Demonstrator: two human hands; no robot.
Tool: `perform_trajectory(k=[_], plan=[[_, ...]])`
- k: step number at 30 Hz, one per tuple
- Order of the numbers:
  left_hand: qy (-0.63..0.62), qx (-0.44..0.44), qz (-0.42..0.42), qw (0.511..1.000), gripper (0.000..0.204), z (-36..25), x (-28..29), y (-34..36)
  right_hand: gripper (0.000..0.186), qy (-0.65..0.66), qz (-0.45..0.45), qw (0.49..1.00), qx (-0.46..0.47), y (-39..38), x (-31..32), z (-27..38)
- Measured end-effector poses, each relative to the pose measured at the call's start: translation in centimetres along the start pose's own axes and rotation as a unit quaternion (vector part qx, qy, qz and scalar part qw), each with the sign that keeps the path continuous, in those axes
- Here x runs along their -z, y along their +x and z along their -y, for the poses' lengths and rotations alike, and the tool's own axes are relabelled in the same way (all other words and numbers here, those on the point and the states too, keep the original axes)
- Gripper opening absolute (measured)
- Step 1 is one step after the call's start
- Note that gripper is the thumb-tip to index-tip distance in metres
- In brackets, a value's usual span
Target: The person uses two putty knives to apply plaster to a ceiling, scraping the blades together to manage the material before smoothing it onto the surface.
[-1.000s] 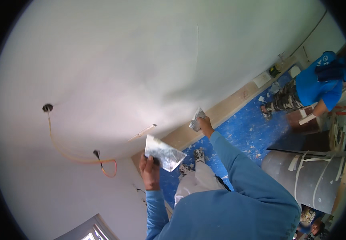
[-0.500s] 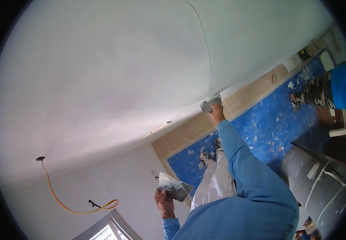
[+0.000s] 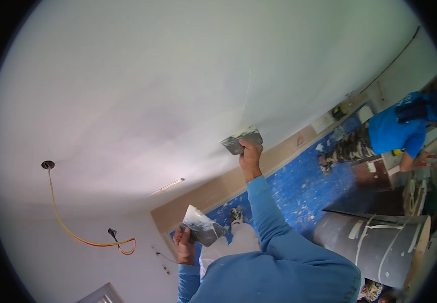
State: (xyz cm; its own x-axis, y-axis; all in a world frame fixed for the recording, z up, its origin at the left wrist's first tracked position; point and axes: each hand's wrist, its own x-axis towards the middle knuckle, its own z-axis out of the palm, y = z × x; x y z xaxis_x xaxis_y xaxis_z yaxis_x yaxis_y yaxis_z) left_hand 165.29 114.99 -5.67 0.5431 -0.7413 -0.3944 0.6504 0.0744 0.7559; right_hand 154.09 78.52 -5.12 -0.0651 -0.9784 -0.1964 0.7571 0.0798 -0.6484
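My right hand (image 3: 250,159) grips a wide putty knife (image 3: 241,140). Its blade is up at the white plastered surface (image 3: 142,86), with some pale compound along the edge. A faint thin line runs over the surface above the blade. Lower and to the left, my left hand (image 3: 185,246) is closed round a second putty knife (image 3: 206,232). White compound coats part of that blade, and the rest is bare dark metal. The two blades are apart. I cannot tell whether the right blade's whole edge touches the surface.
Yellow and red wires (image 3: 77,238) dangle from a round hole (image 3: 48,165). A narrow slot (image 3: 167,187) shows in the white surface. Blue spattered floor covering (image 3: 294,194) lies below. A co-worker in a blue shirt (image 3: 397,131) stands at right, beyond a large grey cylinder (image 3: 375,247).
In the picture, my right hand and its putty knife have shifted left and slightly down. The raised line now looks fainter and thinner. The view has swung, showing more of the co-worker.
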Motion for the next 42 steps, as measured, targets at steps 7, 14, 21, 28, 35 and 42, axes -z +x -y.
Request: perform_trajectory(k=[7, 14, 21, 28, 35, 42], plan=[[-0.019, -0.015, 0.054, 0.998, 0.02, -1.5, -0.4, 0.3, 0.026, -0.054, 0.03, 0.994, 0.087, -2.8, -9.4, 10.0], [-0.007, -0.007, 0.111, 0.994, 0.027, -1.6, 2.7, 1.2, 0.012, -0.093, 0.037, 0.986, 0.136, -5.8, -17.3, 16.7], [-0.008, 0.006, 0.115, 0.993, 0.032, -3.0, 3.3, 1.3, 0.018, -0.182, 0.042, 0.963, 0.192, -9.7, -24.2, 20.9], [0.01, -0.034, 0.12, 0.992, 0.032, -4.8, 3.9, -0.1, 0.025, -0.247, 0.137, 0.893, 0.35, -12.2, -27.8, 20.8], [0.051, -0.083, 0.163, 0.982, 0.025, -5.8, 5.5, 1.0, 0.024, -0.507, 0.303, 0.732, 0.34, -14.4, -21.4, 14.7], [0.001, -0.061, 0.182, 0.981, 0.033, -5.6, -1.8, -0.2, 0.026, -0.105, -0.028, 0.994, 0.031, -16.5, 2.3, 10.2]])
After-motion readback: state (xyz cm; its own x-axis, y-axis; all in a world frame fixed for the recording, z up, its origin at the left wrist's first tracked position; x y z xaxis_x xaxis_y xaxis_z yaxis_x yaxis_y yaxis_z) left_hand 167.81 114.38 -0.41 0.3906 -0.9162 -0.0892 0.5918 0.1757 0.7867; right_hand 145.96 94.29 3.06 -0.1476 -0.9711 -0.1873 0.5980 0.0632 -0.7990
